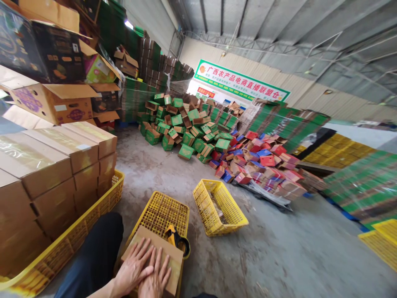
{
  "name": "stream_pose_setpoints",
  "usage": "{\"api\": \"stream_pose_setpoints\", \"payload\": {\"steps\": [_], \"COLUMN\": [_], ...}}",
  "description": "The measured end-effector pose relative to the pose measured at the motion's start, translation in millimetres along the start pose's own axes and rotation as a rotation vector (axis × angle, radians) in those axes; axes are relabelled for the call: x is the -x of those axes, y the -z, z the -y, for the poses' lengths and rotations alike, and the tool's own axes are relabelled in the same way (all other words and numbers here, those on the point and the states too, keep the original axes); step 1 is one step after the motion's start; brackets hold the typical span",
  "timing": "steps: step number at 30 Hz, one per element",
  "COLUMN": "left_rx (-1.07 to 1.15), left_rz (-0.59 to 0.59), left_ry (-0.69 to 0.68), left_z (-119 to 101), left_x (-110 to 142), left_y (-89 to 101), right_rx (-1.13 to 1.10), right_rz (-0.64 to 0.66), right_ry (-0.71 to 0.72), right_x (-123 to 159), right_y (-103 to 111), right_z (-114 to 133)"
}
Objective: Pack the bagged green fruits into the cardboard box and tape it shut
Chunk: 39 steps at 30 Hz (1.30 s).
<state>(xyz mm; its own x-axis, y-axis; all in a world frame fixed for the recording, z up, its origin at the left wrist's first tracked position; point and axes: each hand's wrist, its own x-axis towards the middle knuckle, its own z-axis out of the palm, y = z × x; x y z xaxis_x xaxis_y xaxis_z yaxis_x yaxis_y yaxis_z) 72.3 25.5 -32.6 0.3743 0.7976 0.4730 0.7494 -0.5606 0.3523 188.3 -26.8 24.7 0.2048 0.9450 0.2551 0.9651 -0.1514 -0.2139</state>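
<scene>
A brown cardboard box (175, 258) rests on an upturned yellow plastic crate (161, 203) in front of my knees. Both my hands lie flat on the box's top with fingers stretched out. My left hand (134, 263) presses on the left part, and my right hand (156, 275) is right beside it, the thumb of the left touching or overlapping it. Just beyond the box, a yellow and black tape dispenser (176, 240) sits on the crate's right edge. Under my palms the box's surface is hidden.
At left, stacked taped cartons (52, 149) fill a long yellow crate (83, 229). Another yellow crate (229, 207) stands on the floor to the right, with something unclear inside. Heaps of green boxes (186, 151) and red and blue boxes (266, 161) lie farther back.
</scene>
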Motion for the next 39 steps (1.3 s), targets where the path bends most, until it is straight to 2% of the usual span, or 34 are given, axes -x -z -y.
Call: {"api": "stream_pose_setpoints", "payload": {"steps": [8,17,22,27,30,33,36,39], "left_rx": [0.011,0.024,0.031,0.048,0.034,0.004,-0.025,-0.081], "left_rz": [0.043,0.098,0.123,0.131,0.098,0.039,-0.020,-0.084], "left_ry": [-0.005,0.038,0.034,-0.053,-0.025,0.083,0.170,0.176], "left_z": [-0.3,2.9,3.3,15.1,25.9,31.7,28.8,20.8], "left_x": [-0.2,-7.1,-9.4,1.8,11.2,22.1,32.9,39.0], "left_y": [9.9,8.8,21.3,38.1,43.2,41.6,35.0,28.6], "right_rx": [0.027,0.084,0.099,0.098,0.124,0.171,0.172,0.139], "right_rz": [0.092,0.062,0.078,0.129,0.129,0.062,-0.009,-0.077], "right_ry": [0.096,0.094,0.105,0.147,0.155,0.091,-0.040,-0.130], "right_x": [5.7,5.8,4.9,4.7,8.4,18.9,33.9,45.3], "right_y": [-7.3,-32.5,-24.3,-9.6,-1.3,0.4,-10.6,-28.5], "right_z": [-10.4,-15.6,-13.3,-15.1,-29.3,-58.3,-89.7,-104.4]}}
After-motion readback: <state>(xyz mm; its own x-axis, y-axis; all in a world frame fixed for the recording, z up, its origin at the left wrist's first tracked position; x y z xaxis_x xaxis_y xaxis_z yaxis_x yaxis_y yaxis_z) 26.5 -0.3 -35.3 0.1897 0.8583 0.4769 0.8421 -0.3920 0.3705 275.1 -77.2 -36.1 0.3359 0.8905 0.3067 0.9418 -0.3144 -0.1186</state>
